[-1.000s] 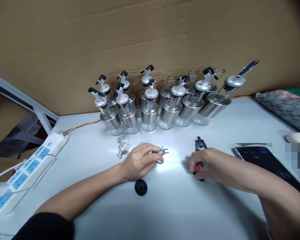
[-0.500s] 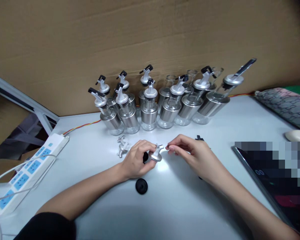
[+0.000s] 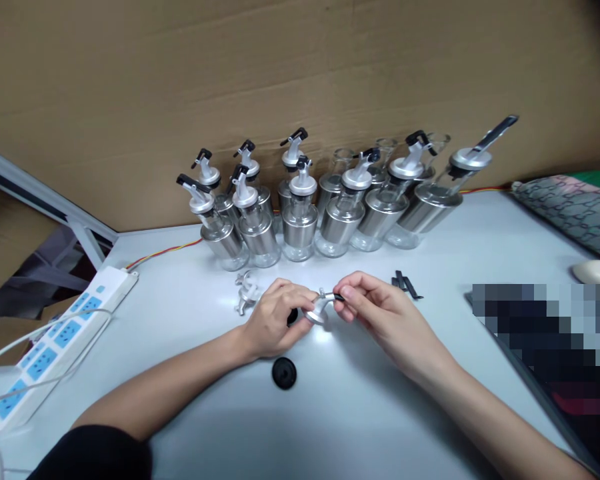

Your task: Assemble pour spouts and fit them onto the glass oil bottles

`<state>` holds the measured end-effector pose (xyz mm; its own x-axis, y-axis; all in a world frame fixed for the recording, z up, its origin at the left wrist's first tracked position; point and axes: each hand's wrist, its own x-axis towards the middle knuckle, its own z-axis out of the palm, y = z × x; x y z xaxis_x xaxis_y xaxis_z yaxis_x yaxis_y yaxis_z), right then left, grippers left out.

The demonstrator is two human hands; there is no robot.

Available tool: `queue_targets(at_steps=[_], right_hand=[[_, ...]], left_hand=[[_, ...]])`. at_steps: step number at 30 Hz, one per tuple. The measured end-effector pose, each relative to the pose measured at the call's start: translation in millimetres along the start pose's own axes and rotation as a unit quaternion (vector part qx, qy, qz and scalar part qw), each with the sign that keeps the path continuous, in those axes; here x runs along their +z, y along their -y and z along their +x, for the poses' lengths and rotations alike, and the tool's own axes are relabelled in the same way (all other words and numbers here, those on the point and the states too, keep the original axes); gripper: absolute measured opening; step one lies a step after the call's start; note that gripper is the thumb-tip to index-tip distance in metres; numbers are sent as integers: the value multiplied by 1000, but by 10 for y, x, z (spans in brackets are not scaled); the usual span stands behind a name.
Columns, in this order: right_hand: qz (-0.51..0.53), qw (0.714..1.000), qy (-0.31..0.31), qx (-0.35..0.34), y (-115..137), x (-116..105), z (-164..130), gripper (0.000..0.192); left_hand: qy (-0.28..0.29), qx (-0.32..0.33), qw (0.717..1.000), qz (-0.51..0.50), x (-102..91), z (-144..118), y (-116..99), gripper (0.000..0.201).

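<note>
My left hand (image 3: pixel 280 317) grips a silver pourer spout (image 3: pixel 318 312) by its round base, the nozzle pointing right. Between the thumb and fingertips of my right hand (image 3: pixel 375 303) is a small black piece (image 3: pixel 339 297), which meets the nozzle's end; how far it sits on it I cannot tell. A black round part (image 3: pixel 293 316) shows partly behind my left fingers. Below that hand a black round stopper (image 3: pixel 284 373) lies on the table. Loose silver spouts (image 3: pixel 246 293) lie left of my left hand, and black lever pieces (image 3: pixel 407 285) lie beyond my right hand.
Several glass bottles with steel bands (image 3: pixel 300 230) stand along the cardboard wall (image 3: pixel 300 67), many topped with pourers. A power strip (image 3: pixel 55 350) with white cables runs along the left edge. At right are a dark, partly blurred-out device (image 3: pixel 520 360), a pale rounded object (image 3: pixel 597 272) and patterned fabric (image 3: pixel 570 207).
My right hand has moved slightly left, bringing the black piece against the spout's nozzle. The black lever pieces behind it now show more. My left hand keeps its hold.
</note>
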<state>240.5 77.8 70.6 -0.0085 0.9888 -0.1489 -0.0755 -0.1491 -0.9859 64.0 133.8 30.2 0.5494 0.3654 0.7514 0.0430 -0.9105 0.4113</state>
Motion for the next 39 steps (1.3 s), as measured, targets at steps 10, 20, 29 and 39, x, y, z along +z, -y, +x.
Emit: queue_targets(at_steps=[10, 20, 29, 39], right_hand=[[15, 1000, 22, -3, 3, -37, -18, 31], [-14, 999, 43, 3, 66, -26, -33, 31], [235, 951, 156, 125, -10, 12, -46, 29], [232, 953, 162, 110, 75, -112, -53, 24]], left_hand=[[-4, 28, 1000, -12, -17, 4, 0, 4], [17, 68, 997, 13, -50, -3, -11, 9], [-8, 32, 999, -16, -37, 6, -56, 6], [236, -67, 967, -64, -389, 312, -118, 55]])
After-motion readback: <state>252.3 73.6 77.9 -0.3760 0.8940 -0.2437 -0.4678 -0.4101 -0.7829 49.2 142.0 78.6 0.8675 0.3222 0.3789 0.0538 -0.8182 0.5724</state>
